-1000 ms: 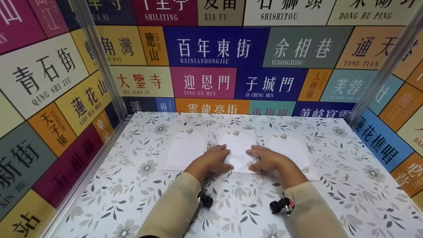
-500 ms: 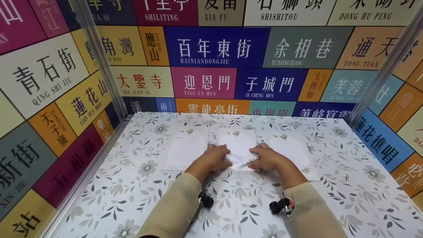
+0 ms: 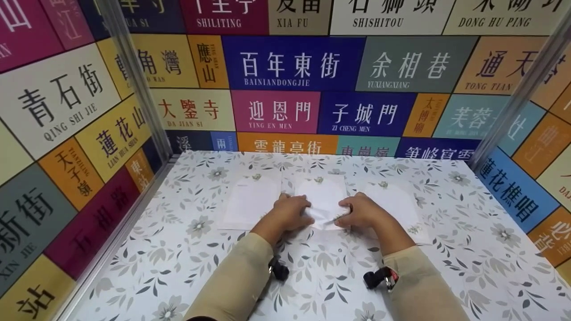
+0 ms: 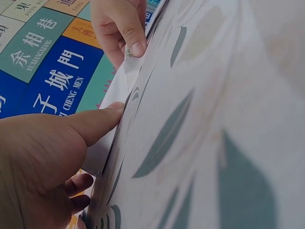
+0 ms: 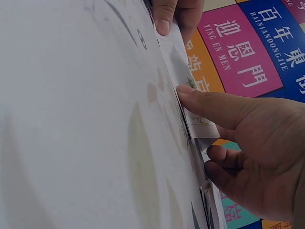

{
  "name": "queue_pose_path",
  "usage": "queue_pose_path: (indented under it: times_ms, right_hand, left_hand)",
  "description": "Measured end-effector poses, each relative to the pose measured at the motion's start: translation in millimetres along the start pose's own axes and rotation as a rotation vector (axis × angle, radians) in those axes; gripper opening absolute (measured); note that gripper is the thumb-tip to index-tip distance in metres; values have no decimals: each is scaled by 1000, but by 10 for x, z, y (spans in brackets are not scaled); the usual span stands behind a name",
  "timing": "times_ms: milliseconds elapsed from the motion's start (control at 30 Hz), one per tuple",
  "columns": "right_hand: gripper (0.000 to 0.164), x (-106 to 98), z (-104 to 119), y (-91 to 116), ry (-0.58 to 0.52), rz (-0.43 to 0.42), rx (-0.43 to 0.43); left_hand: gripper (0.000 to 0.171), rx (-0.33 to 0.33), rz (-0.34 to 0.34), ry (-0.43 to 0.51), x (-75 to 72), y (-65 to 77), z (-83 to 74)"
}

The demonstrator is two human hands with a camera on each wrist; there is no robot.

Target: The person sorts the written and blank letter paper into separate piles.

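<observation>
A white sheet of letter paper (image 3: 322,191) with a small printed green sprig at its top lies between my hands in the head view. My left hand (image 3: 292,213) grips its left side near the front corner; in the left wrist view the thumb (image 4: 102,121) lies at the front edge and other fingers curl beside it. At the right front corner my right hand (image 3: 362,211) pinches the sheet between thumb and fingers, as the right wrist view also shows. The front part of the sheet is buckled and raised between the hands. Some fingertips are hidden behind the paper.
A similar sheet (image 3: 252,203) lies to the left and another (image 3: 390,200) to the right, partly under my right hand. All rest on a leaf-patterned tabletop (image 3: 196,267). Panels (image 3: 290,62) with coloured name plates enclose the back and sides.
My right hand's thumb and fingers have drawn in on the corner. The sheet's front part has gone from nearly flat to creased and bulging. My left hand has barely moved.
</observation>
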State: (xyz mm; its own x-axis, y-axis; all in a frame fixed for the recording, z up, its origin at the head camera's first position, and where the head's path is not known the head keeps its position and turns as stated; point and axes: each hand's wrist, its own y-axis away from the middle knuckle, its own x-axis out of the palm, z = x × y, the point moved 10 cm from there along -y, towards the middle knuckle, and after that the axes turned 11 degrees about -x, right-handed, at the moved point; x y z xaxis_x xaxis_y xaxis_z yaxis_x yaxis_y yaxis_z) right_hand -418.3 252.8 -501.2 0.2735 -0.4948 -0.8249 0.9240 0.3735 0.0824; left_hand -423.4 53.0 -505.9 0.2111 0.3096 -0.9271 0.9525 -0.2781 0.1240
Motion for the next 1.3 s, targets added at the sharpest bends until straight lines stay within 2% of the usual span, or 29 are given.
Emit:
queue_pose_path:
  times_ms: [167, 300, 400, 500, 600, 700, 767, 1000, 1167, 1300]
  right_hand:
    - [79, 3, 0, -10, -10, 4, -9]
    - [80, 3, -5, -12, -4, 15, -9]
    - [79, 7, -16, -14, 9, 26, -6]
    - [75, 1, -25, -20, 13, 32, -4]
    - [73, -33, -43, -19, -10, 24, 3]
    - [70, -99, -60, -9, -44, -14, 27]
    - [70, -151, -73, 2, -74, -59, 55]
    - [61, -238, -150, 52, -223, -216, 185]
    - [57, -183, -197, 71, -336, -236, 241]
    - [57, -157, -216, 58, -329, -224, 260]
  left_hand:
    - [53, -27, 15, 37, 6, 5, 8]
    - [52, -15, 6, 40, -16, 10, -6]
    - [51, -20, 3, 95, -34, 14, 9]
    - [50, -73, 11, 213, -41, 2, 60]
    - [47, -172, 15, 352, -55, 2, 130]
    - [48, -265, 15, 463, -82, 6, 182]
    - [50, -301, 5, 518, -104, 6, 205]
    - [57, -369, -60, 616, -165, 46, 274]
    - [55, -427, -63, 722, -144, 74, 335]
    - [52, -441, -72, 705, -152, 63, 352]
